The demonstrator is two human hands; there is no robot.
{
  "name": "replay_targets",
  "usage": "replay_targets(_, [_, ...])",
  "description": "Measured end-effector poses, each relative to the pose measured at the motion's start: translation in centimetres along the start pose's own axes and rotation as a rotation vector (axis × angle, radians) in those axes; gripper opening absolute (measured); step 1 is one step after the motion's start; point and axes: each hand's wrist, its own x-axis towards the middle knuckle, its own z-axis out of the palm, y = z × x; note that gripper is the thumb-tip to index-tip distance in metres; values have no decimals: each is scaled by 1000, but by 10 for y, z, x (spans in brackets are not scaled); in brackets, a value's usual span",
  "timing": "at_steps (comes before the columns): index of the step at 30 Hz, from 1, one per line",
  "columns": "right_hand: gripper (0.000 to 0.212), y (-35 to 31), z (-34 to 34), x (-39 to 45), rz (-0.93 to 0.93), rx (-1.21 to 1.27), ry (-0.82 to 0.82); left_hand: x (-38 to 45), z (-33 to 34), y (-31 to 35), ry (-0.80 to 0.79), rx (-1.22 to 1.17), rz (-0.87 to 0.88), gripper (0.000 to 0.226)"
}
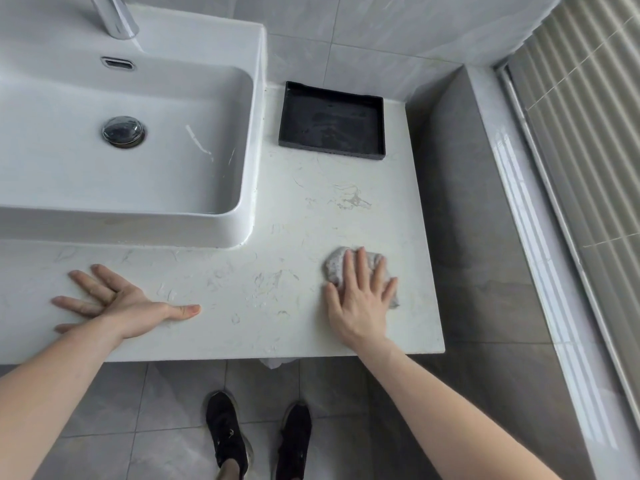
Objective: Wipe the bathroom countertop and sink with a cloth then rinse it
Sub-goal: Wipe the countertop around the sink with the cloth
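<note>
A white marbled countertop (298, 209) runs below and to the right of a white rectangular vessel sink (239, 223). My right hand (358, 299) lies flat, fingers spread, pressing a crumpled grey speckled cloth (334, 266) against the countertop near its front right corner. Most of the cloth is hidden under the palm. My left hand (117, 303) rests flat and spread on the countertop in front of the sink, holding nothing. The sink has a chrome drain plug (123, 131) and a chrome faucet (116, 15) at the back.
A shallow black tray (332, 121) sits at the back of the countertop, right of the sink. A grey wall ledge (460, 188) borders the counter's right edge, with window blinds (588, 133) beyond. Black shoes (258, 438) stand on the grey tiled floor below.
</note>
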Motion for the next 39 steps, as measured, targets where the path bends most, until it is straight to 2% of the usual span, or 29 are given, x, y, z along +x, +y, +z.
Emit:
replay_targets(7, [68, -76, 17, 15, -278, 0, -27, -3, 1, 1, 6, 6, -4, 191])
replay_targets(14, [65, -79, 4, 69, -333, -16, -17, -1, 2, 0, 8, 15, 1, 190])
replay_targets(18, [67, -48, -4, 71, -244, -25, 18, 0, 2, 0, 13, 9, 9, 190])
replay_targets(25, [67, 66, -24, 30, 105, -56, 115, 3, -1, -2, -4, 7, 8, 193])
replay_targets(28, [64, 92, -26, 9, 204, 5, 171, 3, -2, -1, -7, 16, 3, 192])
replay_targets(34, [67, 66, -7, -11, 323, 11, 179, 6, -2, -3, -19, 20, 3, 194])
replay_targets(39, [68, 12, 13, -32, 181, -19, 154, 5, -3, -3, -28, 25, 2, 194])
